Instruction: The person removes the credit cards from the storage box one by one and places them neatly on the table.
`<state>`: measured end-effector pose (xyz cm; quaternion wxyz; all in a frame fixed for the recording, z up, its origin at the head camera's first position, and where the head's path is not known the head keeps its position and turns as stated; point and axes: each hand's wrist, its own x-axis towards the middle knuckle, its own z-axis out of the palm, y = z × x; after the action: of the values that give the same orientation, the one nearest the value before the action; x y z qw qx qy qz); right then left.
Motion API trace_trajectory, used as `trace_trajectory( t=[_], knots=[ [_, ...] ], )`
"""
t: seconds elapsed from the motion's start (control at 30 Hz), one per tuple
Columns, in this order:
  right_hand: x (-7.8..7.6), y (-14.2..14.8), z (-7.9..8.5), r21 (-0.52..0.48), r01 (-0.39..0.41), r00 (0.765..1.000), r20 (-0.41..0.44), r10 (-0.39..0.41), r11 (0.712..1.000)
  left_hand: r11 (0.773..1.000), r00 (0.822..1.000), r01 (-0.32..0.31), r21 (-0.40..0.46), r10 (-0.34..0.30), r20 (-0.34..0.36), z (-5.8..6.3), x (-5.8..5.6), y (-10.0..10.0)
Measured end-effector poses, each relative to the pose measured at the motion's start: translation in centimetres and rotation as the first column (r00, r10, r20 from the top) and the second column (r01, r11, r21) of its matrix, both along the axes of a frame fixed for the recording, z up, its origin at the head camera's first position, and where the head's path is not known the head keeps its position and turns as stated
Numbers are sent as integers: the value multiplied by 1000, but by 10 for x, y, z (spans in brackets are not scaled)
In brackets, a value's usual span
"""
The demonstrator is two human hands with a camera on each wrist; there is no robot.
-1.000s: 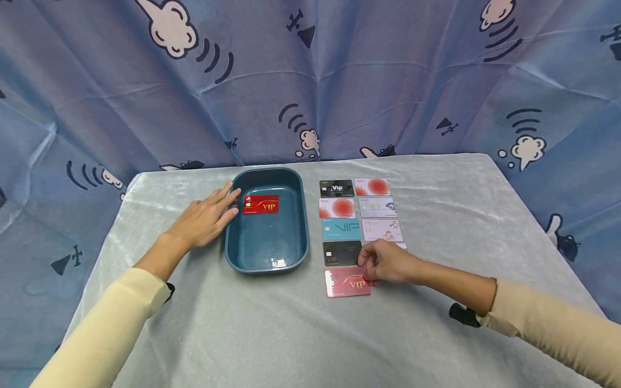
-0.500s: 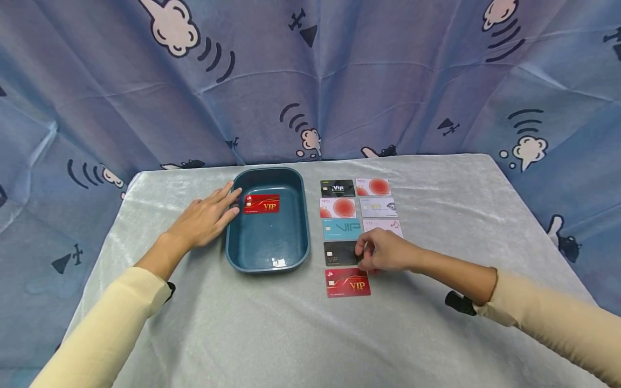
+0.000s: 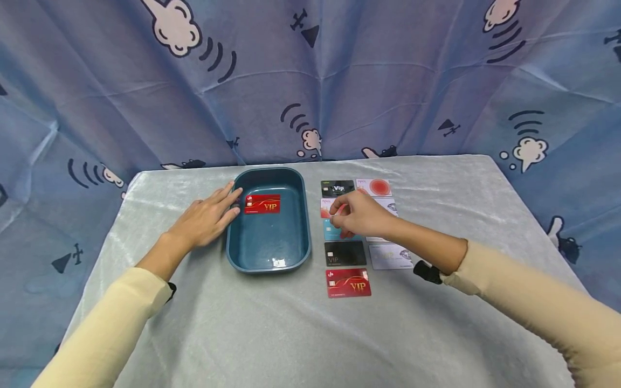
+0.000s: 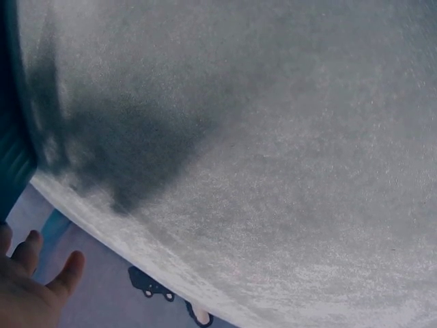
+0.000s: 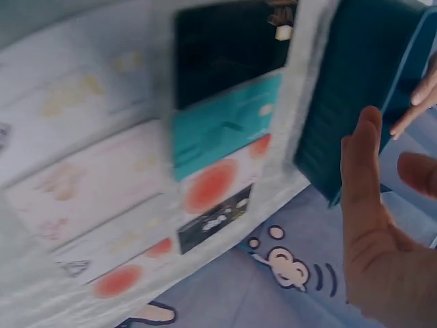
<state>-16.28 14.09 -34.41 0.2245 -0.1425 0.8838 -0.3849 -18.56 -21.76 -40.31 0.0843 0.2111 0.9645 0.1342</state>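
My left hand [image 3: 206, 218] rests with extended fingers on the left rim of a dark teal plastic box [image 3: 233, 258]; inside lies a red VIP card [image 3: 262, 204]. My right hand [image 3: 364, 214] hovers over the rows of cards, fingers bent, thumb and index finger apart in the right wrist view with nothing between them. Below it in the head view are a turquoise card [image 3: 331, 230] and a white card with a red circle [image 3: 326, 209], both partly covered. Nearer lie a black VIP card [image 3: 345, 254] and another red VIP card [image 3: 348, 283].
In the right column are a white card with a red circle [image 3: 380, 187], a silver-white card [image 3: 391, 205], a pale pink card mostly hidden by the hand, and a whitish card [image 3: 390, 256]. A black card [image 3: 337, 188] heads the left column. A patterned curtain [image 3: 310, 81] hangs behind the table.
My right hand has left the near red card and moved away from me, past the black VIP card, to above the turquoise card. The left hand and the box stay put.
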Motion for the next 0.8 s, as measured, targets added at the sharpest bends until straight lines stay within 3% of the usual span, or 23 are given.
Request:
trace_trajectory(
  t=[0.23, 0.57, 0.8],
  knots=[
    [-12, -30, 11, -8, 56, 998, -25, -56, 998, 1000, 1000, 6, 7, -6, -14, -1, 1, -1],
    [-38, -63, 21, -113, 142, 982, 141, -125, 983, 1000, 1000, 5, 8, -5, -12, -1, 0, -1],
    [-54, -82, 21, -107, 144, 978, 167, -125, 984, 1000, 1000, 1, 4, -1, -2, -1, 0, -1]
  ],
)
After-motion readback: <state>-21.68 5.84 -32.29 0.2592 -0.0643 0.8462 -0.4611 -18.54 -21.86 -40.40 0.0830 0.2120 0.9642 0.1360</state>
